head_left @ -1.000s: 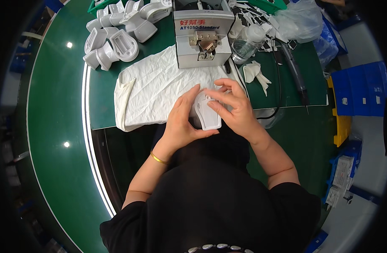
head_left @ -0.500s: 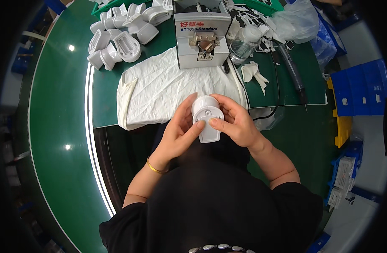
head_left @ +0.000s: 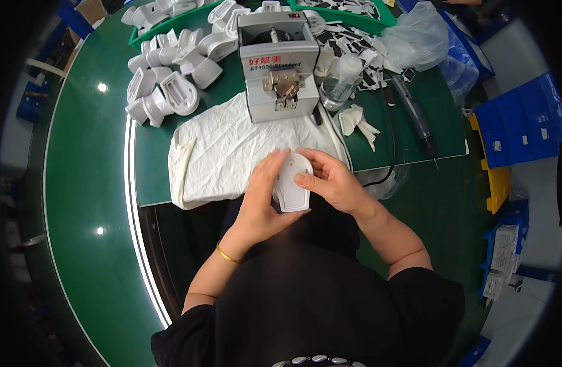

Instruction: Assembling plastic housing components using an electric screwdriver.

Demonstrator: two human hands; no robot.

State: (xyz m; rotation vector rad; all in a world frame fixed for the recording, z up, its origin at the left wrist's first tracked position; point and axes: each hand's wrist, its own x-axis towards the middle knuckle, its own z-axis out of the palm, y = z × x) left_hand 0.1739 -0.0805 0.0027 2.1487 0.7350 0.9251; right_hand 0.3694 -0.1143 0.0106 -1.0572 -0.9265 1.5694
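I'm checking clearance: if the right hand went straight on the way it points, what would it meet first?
The white plastic part, which the right hand is touching; beyond it, the left hand seems next, though depth is unclear.

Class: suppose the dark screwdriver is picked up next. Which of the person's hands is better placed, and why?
Right, I'd judge: the left hand and right hand both hold the white part, but the screwdriver lies off to the right, nearer the right hand.

A green table (head_left: 152,168) bears white parts (head_left: 182,95), a cloth (head_left: 223,153), a screwdriver (head_left: 411,109).
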